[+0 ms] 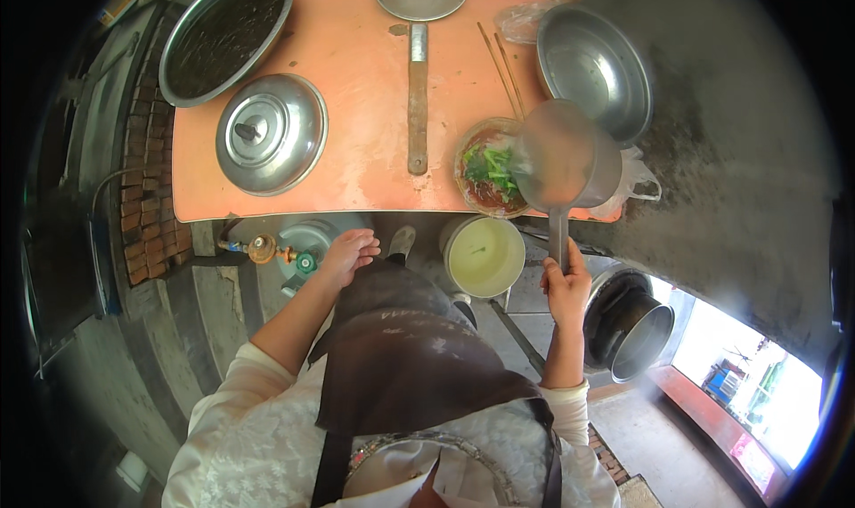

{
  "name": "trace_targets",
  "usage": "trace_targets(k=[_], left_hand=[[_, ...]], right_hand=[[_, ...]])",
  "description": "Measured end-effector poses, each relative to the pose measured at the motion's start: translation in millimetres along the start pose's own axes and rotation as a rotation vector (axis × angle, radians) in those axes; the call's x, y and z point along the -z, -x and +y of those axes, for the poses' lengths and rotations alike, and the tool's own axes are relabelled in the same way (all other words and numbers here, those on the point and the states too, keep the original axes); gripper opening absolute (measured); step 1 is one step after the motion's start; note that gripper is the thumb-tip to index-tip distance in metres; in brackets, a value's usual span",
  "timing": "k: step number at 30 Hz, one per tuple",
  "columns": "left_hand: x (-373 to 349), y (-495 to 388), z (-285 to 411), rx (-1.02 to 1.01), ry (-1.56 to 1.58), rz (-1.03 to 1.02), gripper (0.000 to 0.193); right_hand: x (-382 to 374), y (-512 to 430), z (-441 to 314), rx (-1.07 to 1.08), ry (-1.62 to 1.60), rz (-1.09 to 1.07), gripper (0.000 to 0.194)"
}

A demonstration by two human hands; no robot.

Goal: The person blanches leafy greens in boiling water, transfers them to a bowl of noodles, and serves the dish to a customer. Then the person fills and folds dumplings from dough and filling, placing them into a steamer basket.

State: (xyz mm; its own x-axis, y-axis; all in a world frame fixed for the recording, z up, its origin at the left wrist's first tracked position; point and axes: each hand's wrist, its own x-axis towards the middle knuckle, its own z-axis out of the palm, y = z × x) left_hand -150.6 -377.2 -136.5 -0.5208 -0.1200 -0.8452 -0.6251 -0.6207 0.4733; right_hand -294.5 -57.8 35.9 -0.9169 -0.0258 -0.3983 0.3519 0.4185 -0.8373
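Note:
My right hand grips the handle of a deep metal ladle, its cup blurred by steam. The ladle is tipped leftward against or just above a bowl at the table's front edge; I cannot tell whether they touch. In the bowl are green leafy vegetables and reddish-brown broth. My left hand holds nothing, its fingers loosely bent, in front of the table edge. Beside the bowl, a pair of chopsticks lies on the orange tabletop.
A domed metal lid, a basin of dark contents, a wooden-handled metal utensil and an empty metal basin are on the table. Below stand a bucket of pale liquid and a gas cylinder. A pot stands right.

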Motion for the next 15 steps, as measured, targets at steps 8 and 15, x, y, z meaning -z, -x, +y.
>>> trace_targets(k=[8,15], left_hand=[[-4.4,-7.6,3.4,0.020,0.017,-0.018,0.027],[-4.8,-12.2,8.7,0.019,-0.001,-0.015,0.025]], right_hand=[[-3.0,-6.2,-5.7,0.080,0.167,0.038,0.046],[-3.8,-5.6,-9.1,0.107,0.155,0.040,0.046]])
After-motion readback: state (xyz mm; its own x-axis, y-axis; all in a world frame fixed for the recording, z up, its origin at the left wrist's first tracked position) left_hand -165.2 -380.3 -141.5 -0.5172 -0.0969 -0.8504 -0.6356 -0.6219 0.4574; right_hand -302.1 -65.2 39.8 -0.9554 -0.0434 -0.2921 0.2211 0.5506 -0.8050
